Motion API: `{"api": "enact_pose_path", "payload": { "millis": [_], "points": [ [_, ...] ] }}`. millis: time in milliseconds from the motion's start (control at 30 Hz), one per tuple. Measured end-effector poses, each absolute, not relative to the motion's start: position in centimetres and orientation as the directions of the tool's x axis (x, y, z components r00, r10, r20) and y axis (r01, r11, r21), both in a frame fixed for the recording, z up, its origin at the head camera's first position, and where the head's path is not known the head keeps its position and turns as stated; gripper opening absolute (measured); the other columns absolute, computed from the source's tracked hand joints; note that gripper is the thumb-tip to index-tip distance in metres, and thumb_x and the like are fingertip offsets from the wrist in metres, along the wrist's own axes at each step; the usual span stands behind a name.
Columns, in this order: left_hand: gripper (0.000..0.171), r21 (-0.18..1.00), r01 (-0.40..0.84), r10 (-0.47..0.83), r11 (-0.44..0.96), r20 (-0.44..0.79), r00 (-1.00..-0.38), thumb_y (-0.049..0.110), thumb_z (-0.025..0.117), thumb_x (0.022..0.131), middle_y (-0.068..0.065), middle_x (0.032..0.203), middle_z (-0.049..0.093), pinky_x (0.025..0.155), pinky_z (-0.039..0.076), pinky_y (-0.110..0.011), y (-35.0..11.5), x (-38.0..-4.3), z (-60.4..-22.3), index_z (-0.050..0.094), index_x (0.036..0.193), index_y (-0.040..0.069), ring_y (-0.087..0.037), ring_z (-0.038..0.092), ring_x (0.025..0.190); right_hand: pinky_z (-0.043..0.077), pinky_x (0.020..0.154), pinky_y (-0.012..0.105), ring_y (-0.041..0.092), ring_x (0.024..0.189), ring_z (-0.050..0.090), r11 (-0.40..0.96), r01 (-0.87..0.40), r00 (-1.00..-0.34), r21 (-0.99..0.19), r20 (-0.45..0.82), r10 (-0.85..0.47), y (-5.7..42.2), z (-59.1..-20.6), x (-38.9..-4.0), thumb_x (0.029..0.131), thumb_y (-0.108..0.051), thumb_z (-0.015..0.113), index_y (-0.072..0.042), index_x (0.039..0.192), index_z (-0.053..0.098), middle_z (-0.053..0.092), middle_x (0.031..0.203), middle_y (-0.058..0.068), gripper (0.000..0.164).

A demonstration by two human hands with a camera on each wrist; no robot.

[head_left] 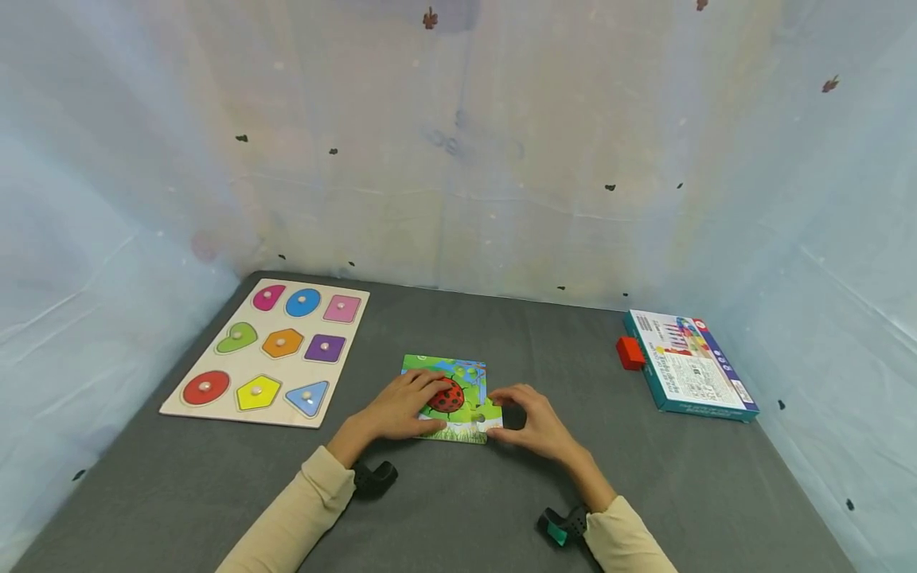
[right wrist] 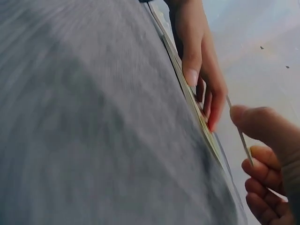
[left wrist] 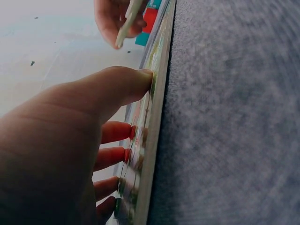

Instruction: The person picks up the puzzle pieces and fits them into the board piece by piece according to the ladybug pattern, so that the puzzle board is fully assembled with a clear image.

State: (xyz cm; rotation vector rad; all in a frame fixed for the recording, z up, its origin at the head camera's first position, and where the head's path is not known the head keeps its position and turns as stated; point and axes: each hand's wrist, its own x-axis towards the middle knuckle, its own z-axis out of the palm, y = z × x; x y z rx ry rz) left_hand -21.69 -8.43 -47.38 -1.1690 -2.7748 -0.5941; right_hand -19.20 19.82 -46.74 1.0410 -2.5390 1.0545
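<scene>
A square ladybug jigsaw puzzle (head_left: 469,374) lies on the grey table, with green and blue around a red, spotted ladybug. My left hand (head_left: 404,407) rests on its left part, fingers spread over the picture. In the left wrist view the thumb (left wrist: 124,84) presses the near edge. At the puzzle's right side my right hand (head_left: 536,422) pinches a green-and-white puzzle piece (head_left: 493,412) between thumb and fingers. The right wrist view shows this thin piece (right wrist: 244,145) edge-on, raised off the puzzle. Its far end is partly out of clear sight.
To the left lies a wooden shape board (head_left: 286,374) with coloured knobbed shapes. A red block (head_left: 630,353) touches or nearly touches a flat teal-edged box (head_left: 691,366) at the right. Pale sheeting (head_left: 458,199) encloses the table's back and sides.
</scene>
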Motion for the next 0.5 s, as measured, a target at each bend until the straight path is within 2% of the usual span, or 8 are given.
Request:
{"api": "enact_pose_path", "payload": {
  "millis": [267,500],
  "points": [
    [0.063,0.331,0.689,0.665,0.645,0.201,-0.719,0.051,0.059,0.086,-0.006,0.142,0.04,0.102,0.03,-0.054,-8.4,-21.8,-47.5,0.045,0.138,0.018,-0.029,0.034,0.13,0.044,0.078,0.034,0.016,0.089,0.053,0.529,-0.69,-0.722,-0.494,0.423,-0.547,17.8,-47.5,-19.9,0.071,-0.034,0.081,-0.01,0.113,0.064,0.06,0.095,0.0,0.051],
    [0.062,0.341,0.695,0.666,0.633,0.217,-0.714,0.049,0.06,0.086,-0.008,0.141,0.04,0.101,0.03,-0.055,-8.4,-21.6,-47.4,0.045,0.138,0.016,-0.031,0.034,0.129,0.043,0.078,0.033,0.013,0.088,0.05,0.535,-0.685,-0.725,-0.494,0.388,-0.57,17.1,-47.8,-20.1,0.072,-0.036,0.08,-0.01,0.115,0.065,0.058,0.096,0.001,0.053]
  ]
}}
